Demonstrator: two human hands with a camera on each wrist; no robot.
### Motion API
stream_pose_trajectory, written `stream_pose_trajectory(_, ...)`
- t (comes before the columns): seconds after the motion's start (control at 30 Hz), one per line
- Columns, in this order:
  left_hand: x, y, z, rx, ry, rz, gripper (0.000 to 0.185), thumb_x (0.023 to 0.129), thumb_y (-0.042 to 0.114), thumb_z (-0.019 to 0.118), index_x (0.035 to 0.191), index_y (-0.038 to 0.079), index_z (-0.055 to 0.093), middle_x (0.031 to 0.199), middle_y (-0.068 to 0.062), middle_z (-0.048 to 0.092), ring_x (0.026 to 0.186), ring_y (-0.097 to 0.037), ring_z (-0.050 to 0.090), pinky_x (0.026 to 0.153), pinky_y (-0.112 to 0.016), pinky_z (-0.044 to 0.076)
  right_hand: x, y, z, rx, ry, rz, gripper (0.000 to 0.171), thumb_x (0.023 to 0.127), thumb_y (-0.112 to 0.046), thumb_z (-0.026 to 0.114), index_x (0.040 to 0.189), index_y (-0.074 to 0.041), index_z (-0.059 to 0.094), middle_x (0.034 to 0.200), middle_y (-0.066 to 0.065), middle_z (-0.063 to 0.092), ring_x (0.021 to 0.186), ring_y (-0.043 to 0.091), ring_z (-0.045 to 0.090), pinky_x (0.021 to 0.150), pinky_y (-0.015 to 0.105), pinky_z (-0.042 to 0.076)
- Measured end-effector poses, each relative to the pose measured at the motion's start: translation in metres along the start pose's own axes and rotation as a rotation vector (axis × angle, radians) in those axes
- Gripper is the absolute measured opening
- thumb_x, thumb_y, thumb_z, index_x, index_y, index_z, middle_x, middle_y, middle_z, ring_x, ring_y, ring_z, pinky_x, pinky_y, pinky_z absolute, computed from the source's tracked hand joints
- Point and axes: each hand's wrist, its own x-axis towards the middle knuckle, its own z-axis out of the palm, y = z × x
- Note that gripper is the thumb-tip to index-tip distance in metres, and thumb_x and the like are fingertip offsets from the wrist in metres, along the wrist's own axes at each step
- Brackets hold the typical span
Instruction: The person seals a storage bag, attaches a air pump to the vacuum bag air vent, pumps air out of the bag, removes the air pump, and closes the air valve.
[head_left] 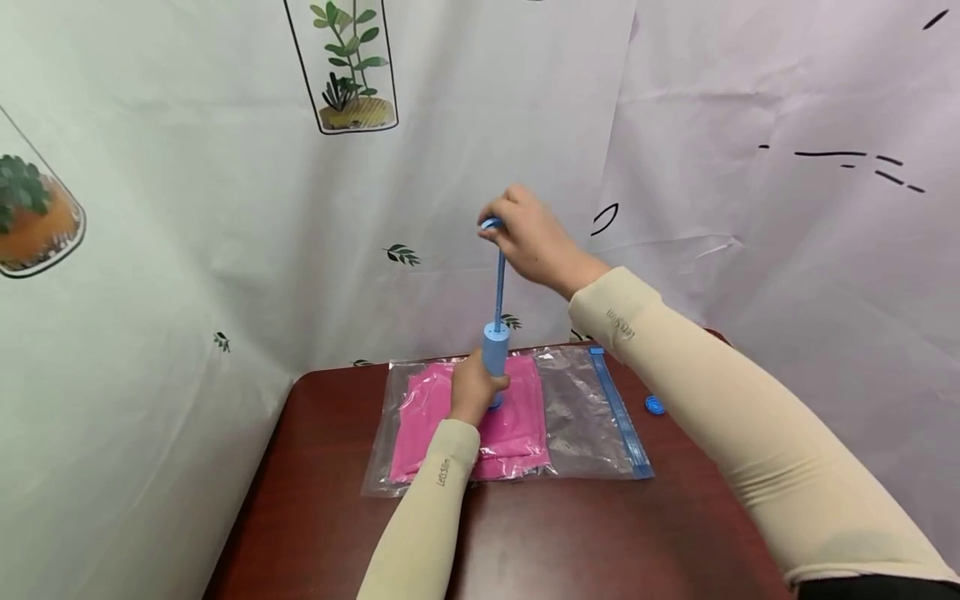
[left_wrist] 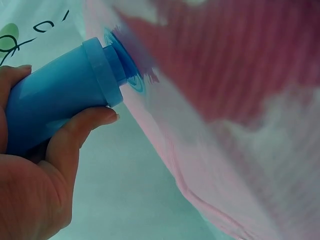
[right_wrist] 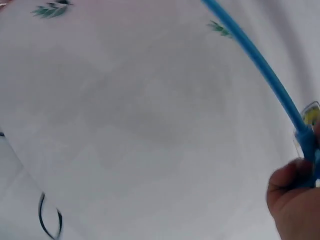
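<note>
Pump [head_left: 496, 350] on bag [head_left: 581, 417], brn tbl [head_left: 570, 533]; printed backdrop [head_left: 480, 108] behind, prob. cloth.

Pump [head_left: 494, 352] smooth plastic; bag [head_left: 583, 421] glossy plastic film (crinkled); tabletop [head_left: 600, 537] shiny, wood-like.

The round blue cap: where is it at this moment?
In the head view, the round blue cap lies on the reddish-brown table, right of centre, seen between the blue zip strip of the clear bag and the beige right sleeve.
</note>
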Motion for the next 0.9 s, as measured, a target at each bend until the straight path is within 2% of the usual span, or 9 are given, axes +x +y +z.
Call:
stream_pose_trajectory(0.13,0.0,-0.01,0.008,0.017,-0.001,-0.002,0.043,0.076,0.026,0.102,0.107,0.012,0.076,0.099,-0.01,0.084,0.089,-0.03,0.078,0.085,-0.051,0.066,-0.008,-0.003,0.013,-0.016,-0.042,0.011,0.031,0.119,-0.018,0.059,0.14,0.0,0.072,0.124,0.02,0.061,0.111,0.034,0.064,0.097,0.045,0.058)
stream_pose_trajectory(0.23,0.008,-0.027,0.019,0.062,0.016,0.035,0.046,0.072,0.031,0.102,0.105,0.014,0.076,0.096,-0.006,0.084,0.085,-0.025,0.076,0.083,-0.047,0.065,-0.023,0.007,0.041,-0.003,-0.104,0.038,0.034,0.119,-0.017,0.059,0.144,0.003,0.07,0.126,0.022,0.062,0.114,0.036,0.066,0.1,0.047,0.06)
stream_pose_trajectory(0.37,0.015,-0.038,0.024,0.108,0.033,0.103,0.048,0.073,0.036,0.102,0.109,0.015,0.079,0.096,-0.004,0.084,0.085,-0.024,0.077,0.082,-0.046,0.065,-0.05,0.025,0.086,-0.004,-0.186,0.04,0.034,0.117,-0.016,0.062,0.145,0.001,0.072,0.123,0.02,0.064,0.109,0.033,0.07,0.097,0.045,0.063)
stream_pose_trajectory(0.47,0.016,-0.039,0.024,0.117,0.038,0.128,0.046,0.075,0.037,0.1,0.11,0.017,0.079,0.096,-0.002,0.085,0.087,-0.025,0.079,0.083,-0.046,0.065,-0.068,0.032,0.111,0.012,-0.178,0.028,0.035,0.118,-0.013,0.06,0.149,0.0,0.069,0.119,0.018,0.061,0.1,0.029,0.068,0.089,0.042,0.063)
stream_pose_trajectory(0.53,0.017,-0.04,0.025,0.118,0.048,0.143,0.045,0.075,0.038,0.099,0.108,0.017,0.079,0.094,-0.002,0.084,0.085,-0.024,0.078,0.081,-0.046,0.065,-0.072,0.033,0.118,0.031,-0.174,0.031,0.036,0.119,-0.012,0.057,0.151,-0.001,0.067,0.118,0.018,0.059,0.096,0.027,0.065,0.087,0.041,0.061)
stream_pose_trajectory(0.6,0.017,-0.039,0.025,0.13,0.058,0.145,0.043,0.074,0.039,0.099,0.104,0.017,0.077,0.09,-0.001,0.082,0.081,-0.022,0.076,0.078,-0.045,0.064,-0.07,0.032,0.116,0.038,-0.183,0.022,0.035,0.119,-0.01,0.056,0.151,0.001,0.067,0.118,0.019,0.059,0.098,0.028,0.064,0.089,0.042,0.061)
stream_pose_trajectory(0.7,0.018,-0.037,0.024,0.139,0.072,0.14,0.041,0.073,0.039,0.099,0.1,0.017,0.076,0.086,0.0,0.08,0.075,-0.02,0.072,0.075,-0.045,0.063,-0.059,0.029,0.099,0.037,-0.21,0.022,0.031,0.118,-0.01,0.057,0.143,0.002,0.071,0.12,0.02,0.06,0.104,0.031,0.067,0.094,0.044,0.062)
stream_pose_trajectory(0.8,0.019,-0.036,0.023,0.132,0.073,0.113,0.041,0.073,0.039,0.1,0.098,0.018,0.075,0.084,0.001,0.079,0.073,-0.019,0.069,0.075,-0.044,0.062,-0.038,0.023,0.071,0.037,-0.194,0.02,0.028,0.117,-0.011,0.059,0.137,0.003,0.072,0.122,0.02,0.06,0.11,0.034,0.068,0.101,0.046,0.063)
stream_pose_trajectory(0.9,0.018,-0.034,0.021,0.105,0.051,0.064,0.041,0.074,0.037,0.101,0.1,0.019,0.076,0.089,0.001,0.081,0.077,-0.017,0.071,0.078,-0.041,0.063,-0.015,0.012,0.035,0.046,-0.128,0.001,0.027,0.116,-0.012,0.06,0.135,0.004,0.072,0.122,0.021,0.059,0.114,0.037,0.064,0.105,0.048,0.06)
